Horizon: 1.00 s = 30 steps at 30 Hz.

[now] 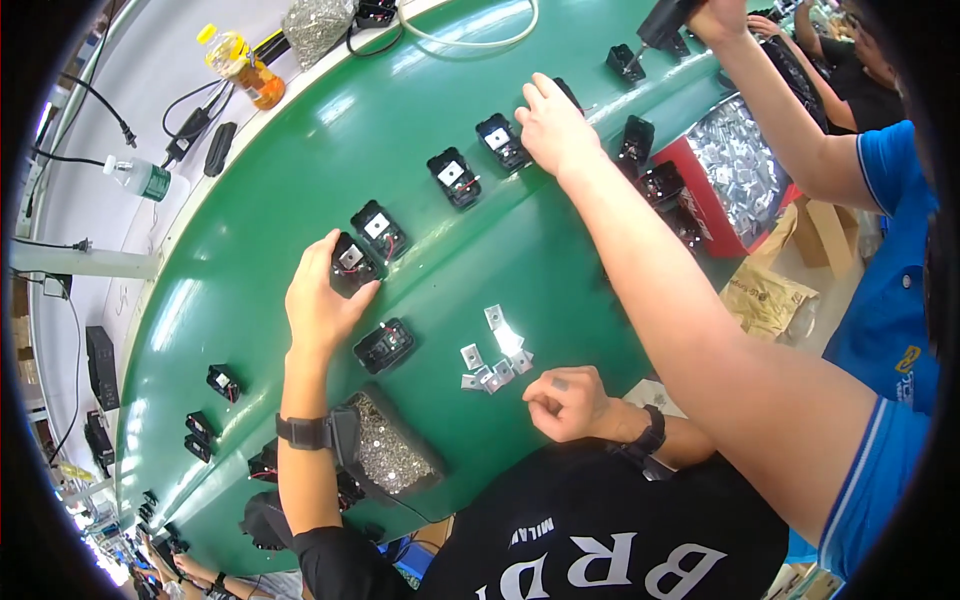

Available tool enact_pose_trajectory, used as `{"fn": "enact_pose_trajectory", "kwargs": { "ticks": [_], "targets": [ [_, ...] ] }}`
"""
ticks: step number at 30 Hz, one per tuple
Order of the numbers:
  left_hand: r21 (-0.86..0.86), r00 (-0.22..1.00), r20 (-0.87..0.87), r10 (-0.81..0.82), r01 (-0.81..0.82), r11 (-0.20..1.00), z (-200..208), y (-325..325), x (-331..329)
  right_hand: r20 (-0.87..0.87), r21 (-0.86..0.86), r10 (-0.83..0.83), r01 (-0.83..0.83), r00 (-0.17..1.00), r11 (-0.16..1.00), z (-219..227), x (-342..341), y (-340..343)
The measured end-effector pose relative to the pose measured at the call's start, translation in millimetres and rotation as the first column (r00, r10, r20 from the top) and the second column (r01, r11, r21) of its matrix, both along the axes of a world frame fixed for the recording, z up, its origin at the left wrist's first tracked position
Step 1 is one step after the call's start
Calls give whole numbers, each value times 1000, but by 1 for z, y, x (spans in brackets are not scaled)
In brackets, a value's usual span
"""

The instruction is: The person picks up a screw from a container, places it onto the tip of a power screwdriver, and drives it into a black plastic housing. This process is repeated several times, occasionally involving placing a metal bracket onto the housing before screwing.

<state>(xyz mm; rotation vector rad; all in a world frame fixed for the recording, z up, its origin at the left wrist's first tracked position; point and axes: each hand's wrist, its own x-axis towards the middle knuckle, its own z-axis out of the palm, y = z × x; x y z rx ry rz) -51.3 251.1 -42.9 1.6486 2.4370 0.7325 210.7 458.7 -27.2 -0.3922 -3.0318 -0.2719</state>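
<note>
My left hand (322, 298) has its thumb and fingers around a black plastic housing (343, 276) with a metal plate and red wire inside. Touching or nearly touching it is a second such housing (377, 228), with a pale square plate. Another black housing (384, 346), showing no plate, lies nearer me. My right hand (566, 402) is closed, its fingers curled in a pinch; whatever it may hold is hidden. Just left of it, several small square metal plates (494, 376) with holes lie loose on the green table (430, 300).
A co-worker's hand (556, 125) reaches across from the right, beside more housings (453, 176). Another hand holds a dark power tool (664, 22) at the far right. A tray of small metal parts (392, 450) stands near my left forearm. A red box (735, 170) contains metal plates.
</note>
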Motion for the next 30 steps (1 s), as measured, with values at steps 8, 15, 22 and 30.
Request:
{"fn": "enact_pose_trajectory", "kwargs": {
  "ticks": [8, 15, 22, 30],
  "targets": [
    [-21, 992, 106, 68, -66, 998, -1, -9, 4, 603, 681, -412, -171, 684, 712, -2, -53, 97],
    [-53, 992, 105, 63, -57, 997, 5, -22, 4, 486, 779, -494, -102, 721, 619, -24, -54, 100],
    [-33, 999, 35, 32, -31, 999, -5, -18, 6, 495, 778, -483, -122, 723, 616, -28, -58, 96],
    [-77, 996, 26, 85, -82, 994, -9, -15, 1, 566, 734, -445, -178, 694, 655, -21, -55, 98]
  ]
}}
